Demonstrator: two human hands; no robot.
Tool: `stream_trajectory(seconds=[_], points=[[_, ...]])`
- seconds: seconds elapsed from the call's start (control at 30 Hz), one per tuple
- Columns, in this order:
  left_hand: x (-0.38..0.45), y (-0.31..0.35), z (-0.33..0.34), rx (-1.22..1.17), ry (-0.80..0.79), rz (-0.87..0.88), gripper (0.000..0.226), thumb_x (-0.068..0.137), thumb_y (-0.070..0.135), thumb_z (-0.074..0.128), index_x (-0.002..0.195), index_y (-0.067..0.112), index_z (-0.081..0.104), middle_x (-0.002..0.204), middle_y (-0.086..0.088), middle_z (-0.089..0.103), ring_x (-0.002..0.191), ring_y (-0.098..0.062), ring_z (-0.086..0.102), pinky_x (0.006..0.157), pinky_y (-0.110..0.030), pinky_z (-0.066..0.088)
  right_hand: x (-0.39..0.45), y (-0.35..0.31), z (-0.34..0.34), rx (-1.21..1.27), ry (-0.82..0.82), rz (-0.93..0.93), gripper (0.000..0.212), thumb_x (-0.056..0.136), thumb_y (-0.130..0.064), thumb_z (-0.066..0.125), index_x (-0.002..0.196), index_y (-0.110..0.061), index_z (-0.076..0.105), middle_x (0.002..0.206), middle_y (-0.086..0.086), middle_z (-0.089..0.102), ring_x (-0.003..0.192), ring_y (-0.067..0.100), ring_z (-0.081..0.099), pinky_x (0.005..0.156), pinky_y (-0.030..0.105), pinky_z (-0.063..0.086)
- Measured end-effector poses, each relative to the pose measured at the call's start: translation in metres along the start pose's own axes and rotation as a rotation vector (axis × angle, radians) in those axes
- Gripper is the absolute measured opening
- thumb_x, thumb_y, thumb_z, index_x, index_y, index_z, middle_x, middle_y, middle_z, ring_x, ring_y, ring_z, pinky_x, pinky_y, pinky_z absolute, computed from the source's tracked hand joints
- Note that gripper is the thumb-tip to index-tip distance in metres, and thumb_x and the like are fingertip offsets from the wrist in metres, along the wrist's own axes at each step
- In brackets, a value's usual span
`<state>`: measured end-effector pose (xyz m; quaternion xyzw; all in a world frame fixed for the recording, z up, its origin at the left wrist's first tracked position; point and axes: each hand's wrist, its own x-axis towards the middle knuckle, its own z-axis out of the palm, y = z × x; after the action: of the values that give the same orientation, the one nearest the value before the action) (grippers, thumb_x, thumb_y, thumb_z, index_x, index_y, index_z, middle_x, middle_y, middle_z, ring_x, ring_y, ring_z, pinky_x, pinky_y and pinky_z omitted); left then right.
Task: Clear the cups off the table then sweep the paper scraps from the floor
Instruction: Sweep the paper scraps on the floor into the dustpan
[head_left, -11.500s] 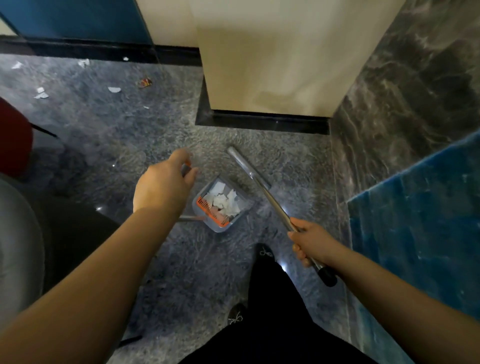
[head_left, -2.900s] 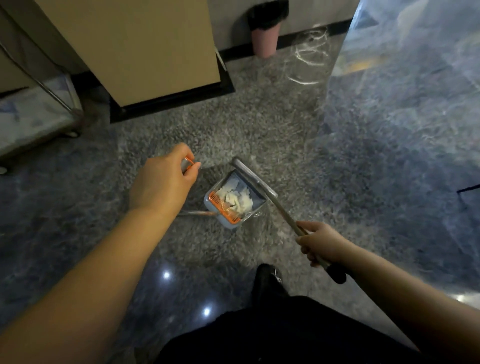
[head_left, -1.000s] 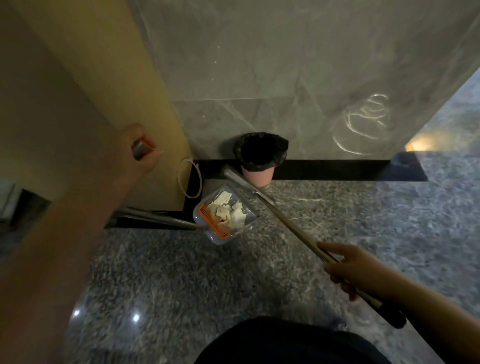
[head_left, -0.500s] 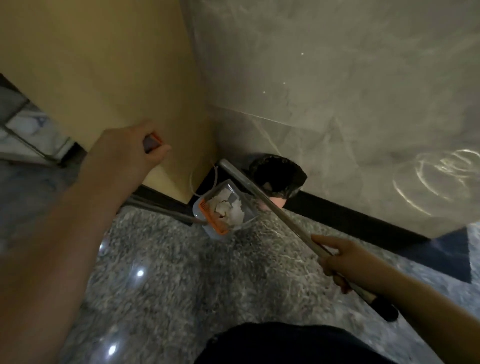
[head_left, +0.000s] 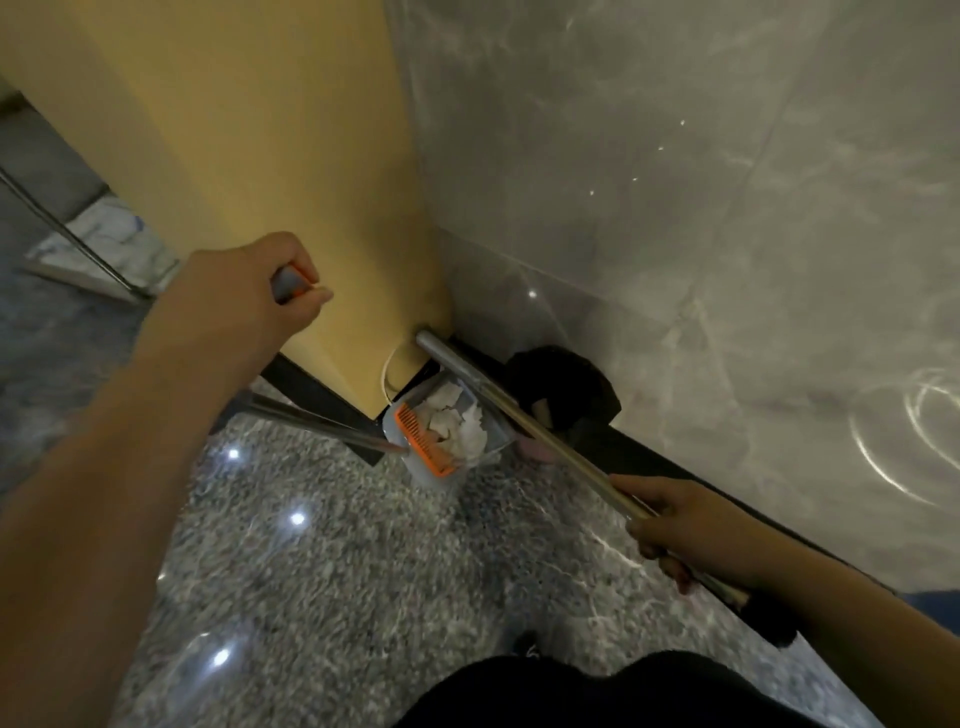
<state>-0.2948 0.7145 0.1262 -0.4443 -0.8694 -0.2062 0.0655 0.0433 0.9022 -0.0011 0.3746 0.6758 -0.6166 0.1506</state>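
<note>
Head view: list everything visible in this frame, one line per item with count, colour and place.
dustpan: one, clear grey with an orange comb edge, held above the floor near the corner
scraps: several, white, inside the dustpan
dustpan handle: one, metal, running from the left hand down to the dustpan
broom handle: one, silver, crossing over the dustpan's right edge
bin: one, pink with a black liner, against the wall behind the broom handle
panel: one, yellow, upper left
wall: grey marble, right
floor: grey speckled stone
left hand: grips the dustpan's grey and orange grip
right hand: grips the broom handle
</note>
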Motion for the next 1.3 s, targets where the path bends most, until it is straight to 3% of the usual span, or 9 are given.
stream_trajectory(seconds=[0.13, 0.27, 0.47, 0.63, 0.77, 1.07, 1.23, 1.3], points=[[0.023, 0.022, 0.005, 0.028, 0.024, -0.021, 0.019, 0.086, 0.039, 0.069, 0.085, 0.025, 0.057, 0.07, 0.002, 0.06, 0.063, -0.009, 0.054, 0.055, -0.029, 0.046, 0.019, -0.006, -0.043, -0.014, -0.021, -0.029, 0.053, 0.095, -0.008, 0.053, 0.14, -0.035, 0.043, 0.067, 0.009, 0.055, 0.045, 0.015, 0.048, 0.051, 0.029, 0.047], [0.041, 0.048, 0.013, 0.115, 0.049, -0.052, 0.017, 0.085, 0.039, 0.07, 0.085, 0.029, 0.057, 0.068, 0.006, 0.058, 0.058, -0.004, 0.049, 0.053, -0.025, 0.042, 0.046, -0.013, -0.092, -0.041, -0.049, -0.053, 0.051, 0.095, -0.005, 0.052, 0.136, -0.035, 0.044, 0.064, 0.008, 0.053, 0.043, 0.013, 0.048, 0.047, 0.025, 0.045], [0.044, 0.108, 0.015, 0.262, 0.038, -0.199, 0.021, 0.084, 0.048, 0.06, 0.094, 0.029, 0.058, 0.084, -0.006, 0.067, 0.072, -0.026, 0.063, 0.066, -0.046, 0.056, 0.084, -0.016, -0.181, -0.157, -0.168, -0.068, 0.056, 0.094, -0.005, 0.054, 0.143, -0.03, 0.04, 0.067, 0.009, 0.053, 0.046, 0.012, 0.048, 0.044, 0.024, 0.043], [0.036, 0.16, 0.02, 0.259, 0.07, -0.372, 0.015, 0.085, 0.04, 0.067, 0.089, 0.037, 0.052, 0.077, 0.004, 0.059, 0.07, -0.018, 0.059, 0.065, -0.033, 0.049, 0.093, -0.016, -0.233, -0.225, -0.236, -0.087, 0.054, 0.095, -0.006, 0.054, 0.143, -0.029, 0.04, 0.066, 0.009, 0.054, 0.045, 0.013, 0.047, 0.046, 0.026, 0.044], [0.026, 0.197, 0.033, 0.267, 0.09, -0.435, 0.016, 0.087, 0.036, 0.067, 0.095, 0.026, 0.058, 0.078, 0.001, 0.056, 0.069, -0.019, 0.055, 0.063, -0.032, 0.045, 0.087, -0.01, -0.25, -0.284, -0.25, -0.121, 0.054, 0.095, -0.007, 0.054, 0.143, -0.027, 0.04, 0.064, 0.007, 0.053, 0.041, 0.011, 0.046, 0.044, 0.026, 0.044], [0.005, 0.259, 0.052, 0.282, 0.124, -0.404, 0.022, 0.089, 0.034, 0.067, 0.104, 0.021, 0.059, 0.09, -0.011, 0.066, 0.077, -0.03, 0.061, 0.067, -0.041, 0.055, 0.052, 0.041, -0.267, -0.236, -0.256, -0.171, 0.05, 0.093, -0.004, 0.055, 0.136, -0.03, 0.049, 0.062, 0.007, 0.053, 0.038, 0.009, 0.047, 0.04, 0.021, 0.043], [0.0, 0.297, 0.066, 0.311, 0.129, -0.34, 0.021, 0.09, 0.033, 0.068, 0.1, 0.017, 0.059, 0.077, 0.001, 0.053, 0.065, -0.02, 0.05, 0.052, -0.024, 0.039, 0.04, 0.074, -0.285, -0.18, -0.23, -0.155, 0.049, 0.094, -0.004, 0.054, 0.13, -0.036, 0.051, 0.059, 0.006, 0.053, 0.037, 0.01, 0.046, 0.041, 0.021, 0.042], [0.006, 0.314, 0.07, 0.31, 0.111, -0.31, 0.022, 0.09, 0.032, 0.068, 0.101, 0.015, 0.06, 0.077, 0.002, 0.052, 0.065, -0.02, 0.049, 0.054, -0.024, 0.04, 0.036, 0.086, -0.297, -0.172, -0.226, -0.133, 0.052, 0.095, -0.006, 0.053, 0.136, -0.037, 0.046, 0.06, 0.005, 0.054, 0.039, 0.01, 0.047, 0.042, 0.022, 0.042]])
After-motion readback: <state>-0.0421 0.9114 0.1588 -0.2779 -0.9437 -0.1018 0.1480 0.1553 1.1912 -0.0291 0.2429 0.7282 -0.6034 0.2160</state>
